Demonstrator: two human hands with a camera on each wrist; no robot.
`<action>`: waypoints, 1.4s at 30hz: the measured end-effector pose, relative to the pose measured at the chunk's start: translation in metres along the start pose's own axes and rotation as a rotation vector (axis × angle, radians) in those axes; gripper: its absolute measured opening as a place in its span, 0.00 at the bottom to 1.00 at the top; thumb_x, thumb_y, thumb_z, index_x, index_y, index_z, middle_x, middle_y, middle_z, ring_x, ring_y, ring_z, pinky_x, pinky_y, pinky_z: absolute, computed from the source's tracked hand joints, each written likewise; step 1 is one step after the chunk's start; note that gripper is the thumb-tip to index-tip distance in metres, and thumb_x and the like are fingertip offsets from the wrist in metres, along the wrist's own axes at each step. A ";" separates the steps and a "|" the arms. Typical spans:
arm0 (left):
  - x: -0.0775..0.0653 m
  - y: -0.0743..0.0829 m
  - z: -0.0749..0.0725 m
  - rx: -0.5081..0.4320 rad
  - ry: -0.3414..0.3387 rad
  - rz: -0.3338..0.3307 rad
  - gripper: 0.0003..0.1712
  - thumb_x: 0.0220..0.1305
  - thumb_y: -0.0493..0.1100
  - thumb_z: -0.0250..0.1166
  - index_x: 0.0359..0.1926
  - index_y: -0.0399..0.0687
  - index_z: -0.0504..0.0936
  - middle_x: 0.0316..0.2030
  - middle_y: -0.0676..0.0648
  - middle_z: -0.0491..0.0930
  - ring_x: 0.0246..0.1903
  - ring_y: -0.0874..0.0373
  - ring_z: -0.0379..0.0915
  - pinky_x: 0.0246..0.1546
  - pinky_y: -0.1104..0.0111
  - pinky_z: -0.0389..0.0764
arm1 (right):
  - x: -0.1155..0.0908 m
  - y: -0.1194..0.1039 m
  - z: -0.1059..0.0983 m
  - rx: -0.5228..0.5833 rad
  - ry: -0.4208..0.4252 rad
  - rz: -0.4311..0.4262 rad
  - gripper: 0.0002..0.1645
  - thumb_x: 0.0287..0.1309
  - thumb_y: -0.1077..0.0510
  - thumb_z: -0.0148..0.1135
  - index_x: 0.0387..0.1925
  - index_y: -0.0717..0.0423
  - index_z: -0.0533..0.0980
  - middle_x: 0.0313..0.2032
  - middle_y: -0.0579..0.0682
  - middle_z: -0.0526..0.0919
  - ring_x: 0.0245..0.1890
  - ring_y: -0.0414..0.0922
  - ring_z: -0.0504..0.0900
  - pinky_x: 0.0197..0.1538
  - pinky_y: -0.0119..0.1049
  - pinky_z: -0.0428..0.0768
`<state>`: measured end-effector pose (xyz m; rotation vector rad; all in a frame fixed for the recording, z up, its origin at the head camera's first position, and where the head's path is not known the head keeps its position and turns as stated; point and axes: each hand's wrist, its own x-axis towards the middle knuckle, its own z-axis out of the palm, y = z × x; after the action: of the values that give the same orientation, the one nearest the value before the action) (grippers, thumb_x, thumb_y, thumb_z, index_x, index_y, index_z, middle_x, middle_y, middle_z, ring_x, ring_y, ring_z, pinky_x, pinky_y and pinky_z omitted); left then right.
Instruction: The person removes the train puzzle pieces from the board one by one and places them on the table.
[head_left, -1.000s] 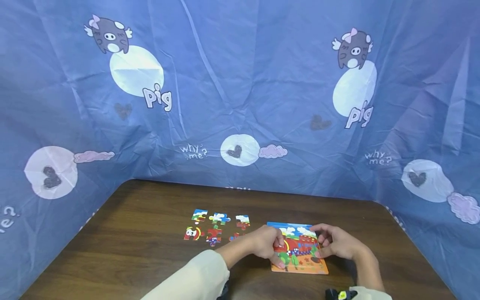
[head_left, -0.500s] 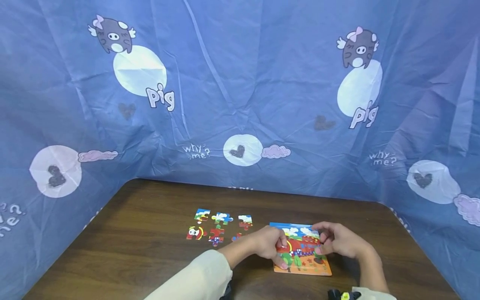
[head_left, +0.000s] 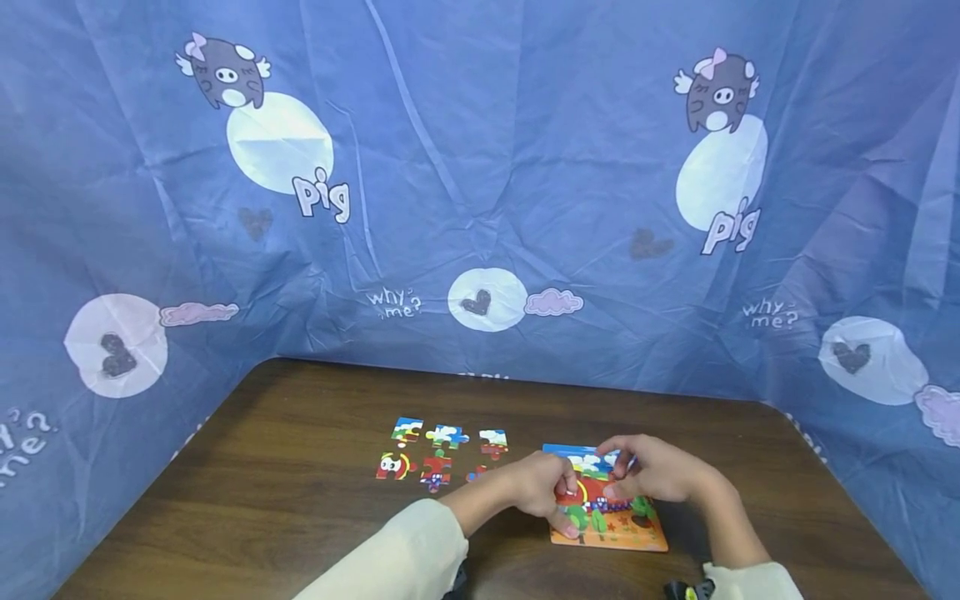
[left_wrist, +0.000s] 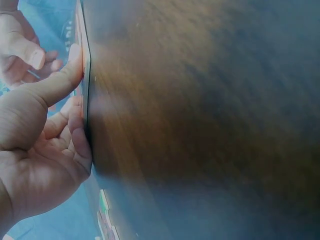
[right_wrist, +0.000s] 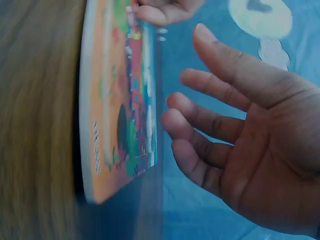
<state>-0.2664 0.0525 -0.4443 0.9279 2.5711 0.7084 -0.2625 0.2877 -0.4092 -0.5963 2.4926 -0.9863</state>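
A framed jigsaw puzzle [head_left: 611,537] with a red cartoon train, clouds and an orange foreground lies flat on the table. My left hand [head_left: 534,485] holds it at its left side, thumb on the orange lower part and fingers bent at the edge. Over the upper right of the picture, my right hand [head_left: 660,471] hovers with spread, slightly bent fingers. The right wrist view shows nothing between the fingers of that hand [right_wrist: 250,125], which stands apart from the puzzle's face. Part of the train picture is hidden behind both hands in the head view.
Several loose jigsaw pieces lie left of the puzzle, among them one with a white face [head_left: 392,466], a red one [head_left: 436,469] and a cloud piece [head_left: 492,441]. My left forearm partly covers another piece [head_left: 477,474]. A blue printed curtain [head_left: 480,208] surrounds the brown table [head_left: 300,467].
My right hand has left the puzzle's right edge and moved leftward and up over the picture. The left hand stays in place on the puzzle. The head view has shifted slightly.
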 end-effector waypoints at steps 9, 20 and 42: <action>0.000 0.000 0.000 0.003 0.005 0.007 0.26 0.46 0.50 0.85 0.40 0.49 0.79 0.33 0.57 0.76 0.32 0.68 0.69 0.40 0.77 0.74 | 0.003 -0.004 0.008 -0.094 -0.083 -0.070 0.25 0.51 0.60 0.78 0.51 0.58 0.79 0.36 0.53 0.79 0.32 0.44 0.79 0.34 0.35 0.78; 0.002 -0.001 0.002 0.022 0.016 0.007 0.26 0.45 0.51 0.86 0.38 0.51 0.79 0.32 0.59 0.75 0.33 0.69 0.68 0.40 0.77 0.72 | -0.001 0.009 0.018 -0.103 -0.109 -0.174 0.16 0.55 0.58 0.77 0.42 0.54 0.79 0.32 0.48 0.80 0.31 0.37 0.77 0.35 0.32 0.78; 0.004 -0.003 0.003 0.029 0.005 0.017 0.25 0.46 0.49 0.85 0.40 0.50 0.79 0.33 0.57 0.76 0.32 0.68 0.69 0.39 0.78 0.73 | -0.019 0.032 0.042 -0.327 0.144 -0.538 0.13 0.61 0.53 0.73 0.48 0.41 0.82 0.40 0.35 0.82 0.39 0.37 0.79 0.46 0.38 0.77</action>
<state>-0.2694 0.0541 -0.4487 0.9591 2.5873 0.6814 -0.2335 0.2955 -0.4561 -1.3985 2.7025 -0.8122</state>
